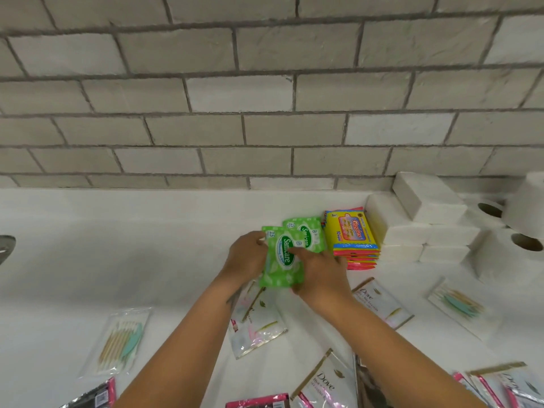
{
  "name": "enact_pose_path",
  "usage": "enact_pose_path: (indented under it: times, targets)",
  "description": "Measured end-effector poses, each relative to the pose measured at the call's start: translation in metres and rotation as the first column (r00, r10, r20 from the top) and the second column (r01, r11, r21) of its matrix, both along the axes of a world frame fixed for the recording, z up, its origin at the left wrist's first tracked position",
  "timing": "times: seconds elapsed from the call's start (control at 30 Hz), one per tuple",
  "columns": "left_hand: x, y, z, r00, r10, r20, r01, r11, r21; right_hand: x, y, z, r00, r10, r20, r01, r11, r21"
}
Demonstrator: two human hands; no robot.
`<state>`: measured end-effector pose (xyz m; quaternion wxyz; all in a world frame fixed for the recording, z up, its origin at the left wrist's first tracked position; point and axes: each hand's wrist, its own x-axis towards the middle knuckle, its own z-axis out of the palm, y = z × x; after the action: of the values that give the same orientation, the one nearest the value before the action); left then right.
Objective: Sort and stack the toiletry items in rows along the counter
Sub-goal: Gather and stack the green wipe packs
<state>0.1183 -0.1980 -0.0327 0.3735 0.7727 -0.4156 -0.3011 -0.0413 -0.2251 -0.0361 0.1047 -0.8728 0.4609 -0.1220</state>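
Head view: green wipes pack (283, 259) between both hands' grip.

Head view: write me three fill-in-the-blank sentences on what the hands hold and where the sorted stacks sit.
1. Both hands, left hand and right hand, hold a ____ Sanicare pack.
2. The Giggles stack lies directly ____ of the folded tissue stacks.
3. The wall is made of ____.

Missing words: green; left; bricks

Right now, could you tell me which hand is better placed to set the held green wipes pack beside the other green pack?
Probably the right hand: it lies nearest the other green pack. The left hand grips the held green wipes pack on the far side.
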Motion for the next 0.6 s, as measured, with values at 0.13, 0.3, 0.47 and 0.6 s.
enact_pose_path:
  times: [0.13,0.3,0.47,0.6]
  targets:
    - [-0.006,-0.034,0.007,0.994,-0.025,-0.103,0.020,0.999,-0.045,-0.003,-0.032,0.005,0.997,-0.068,-0.045,0.065,0.996,-0.064]
    - [-0.012,-0.066,0.014,0.982,-0.083,-0.168,0.081,0.997,-0.019,0.001,-0.073,0.007,0.983,-0.070,-0.170,0.059,0.996,-0.070]
    - [0.000,-0.096,-0.022,0.973,-0.097,-0.210,0.106,0.994,0.031,0.008,-0.092,-0.001,0.938,-0.061,-0.341,0.028,0.995,-0.100]
    - [-0.007,-0.093,-0.022,0.973,-0.139,-0.183,0.150,0.988,0.047,0.010,-0.097,-0.005,0.904,-0.038,-0.426,-0.018,0.992,-0.128]
